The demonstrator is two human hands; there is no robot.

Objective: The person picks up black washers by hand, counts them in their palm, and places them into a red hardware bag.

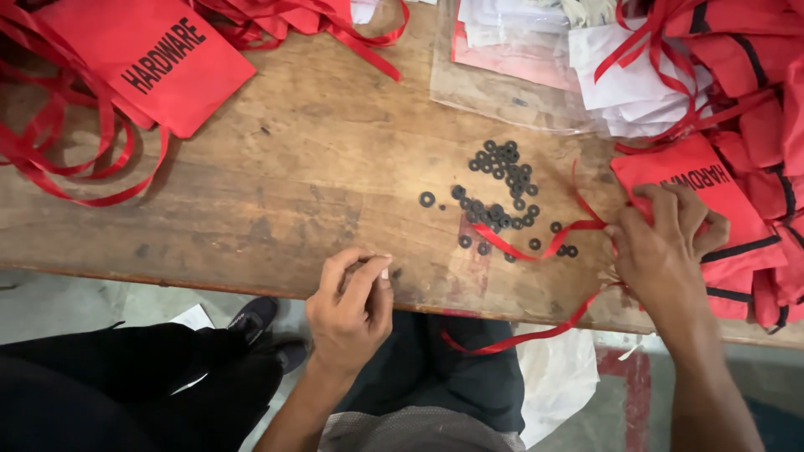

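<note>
My left hand hovers at the near edge of the wooden table with its fingers curled together; whether anything small is pinched in them is unclear. My right hand rests on a red cloth pouch with black lettering, fingers gripping its mouth where the red ribbon drawstring comes out. The ribbon trails left across the table and off its front edge. Between the hands lies a loose scatter of small black washers.
Another red pouch with looped ribbons lies at the far left. A heap of red pouches fills the right side, beside clear plastic bags of papers. Below the table edge are my dark trousers and a shoe.
</note>
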